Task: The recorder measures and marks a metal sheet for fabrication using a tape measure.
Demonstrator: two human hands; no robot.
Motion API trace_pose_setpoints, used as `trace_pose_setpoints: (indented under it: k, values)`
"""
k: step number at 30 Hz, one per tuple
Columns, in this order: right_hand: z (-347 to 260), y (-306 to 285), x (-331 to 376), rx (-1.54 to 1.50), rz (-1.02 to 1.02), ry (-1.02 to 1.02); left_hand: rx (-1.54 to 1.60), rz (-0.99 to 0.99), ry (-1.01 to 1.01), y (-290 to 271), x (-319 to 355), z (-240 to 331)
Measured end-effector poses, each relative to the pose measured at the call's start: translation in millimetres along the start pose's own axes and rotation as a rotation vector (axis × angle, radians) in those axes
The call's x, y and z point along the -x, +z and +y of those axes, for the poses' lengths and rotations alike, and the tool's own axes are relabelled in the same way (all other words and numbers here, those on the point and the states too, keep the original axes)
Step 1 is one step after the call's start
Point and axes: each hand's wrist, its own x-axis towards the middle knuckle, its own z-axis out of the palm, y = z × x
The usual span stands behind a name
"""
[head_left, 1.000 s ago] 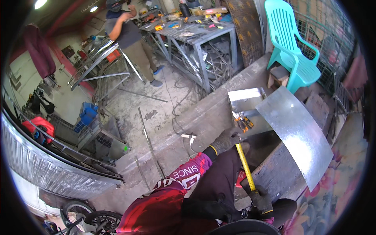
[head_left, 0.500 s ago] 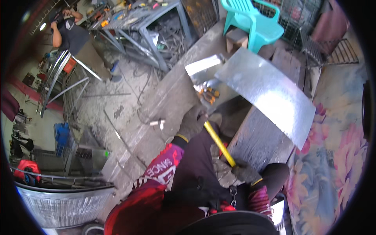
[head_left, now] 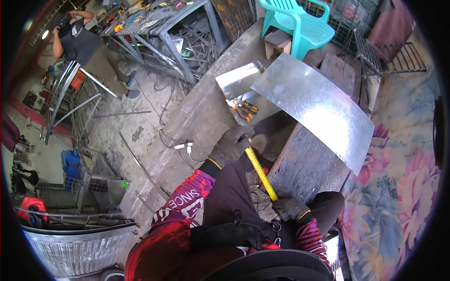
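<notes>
The gloved left hand (head_left: pixel 228 147) grasps the far end of a yellow tape (head_left: pixel 261 173), and the gloved right hand (head_left: pixel 291 209) is closed around its near end, the strip straight between them. Just right of the tape is a board (head_left: pixel 296 164), partly covered by a shiny sheet (head_left: pixel 318 110). Pliers (head_left: pixel 244 110) lie beyond the left hand; farther off stand a turquoise chair (head_left: pixel 307 29) and, far left, a cluttered table (head_left: pixel 169 22).
</notes>
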Motion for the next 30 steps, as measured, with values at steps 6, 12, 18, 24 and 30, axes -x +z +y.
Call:
trace_pose_setpoints:
  k: [6, 12, 18, 24, 30]
  values:
    - [-2, 1, -4, -0.282, 0.169, 0.167, 0.123, -0.047, 0.073, 21, -33, 17]
    - [3, -27, 10, -1.075, 0.537, 0.092, 0.233, 0.011, -0.096, 15, -81, -35]
    - [6, -29, -1, -1.186, 0.544, 0.059, 0.324, 0.005, -0.41, 3, -122, -77]
    - [2, -34, -4, -1.196, 0.545, 0.097, 0.015, -0.07, -0.44, 15, -191, -96]
    - [11, -35, 0, -1.247, 0.589, 0.143, -0.385, 0.08, -0.591, 57, -235, -129]
